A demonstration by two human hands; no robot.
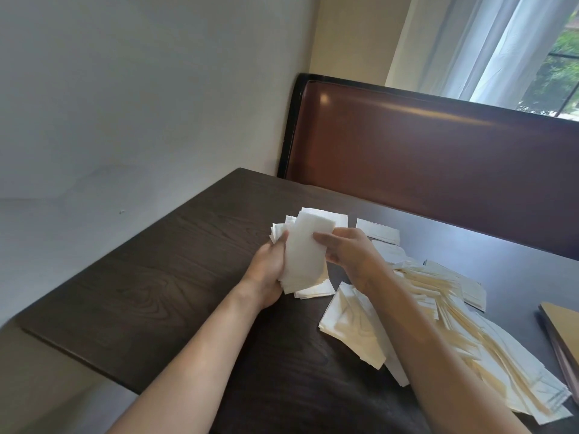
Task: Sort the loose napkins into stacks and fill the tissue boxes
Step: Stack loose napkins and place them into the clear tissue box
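A pale wall (109, 89) fills the left of the view, a brown padded bench back (423, 145) with a dark frame runs behind, and a curtained window (507, 42) lets in daylight at the upper right. Below them the dark wood-grain worktop (150, 277) carries everything — its left half bare grain, its right half strewn with paper. The largest thing on it is the fanned spread of loose napkins (470, 333), sliding out from under the right forearm toward the near right edge, with a few separate ones lying flat further back (377, 228). A tan flat item (560, 321) at the right edge may be an unfolded tissue box; I cannot tell. No filled box is in view. Raised above the worktop is the gathered stack (305, 255), with the left hand (266, 274) curled round its lower left edge and the right hand (351, 252) pinching its right side, thumb on the top sheet. The stack looks uneven at its far end, so a loose grip while squaring could let sheets slip out — and the right forearm, resting over the spread, could drag those napkins off the edge.
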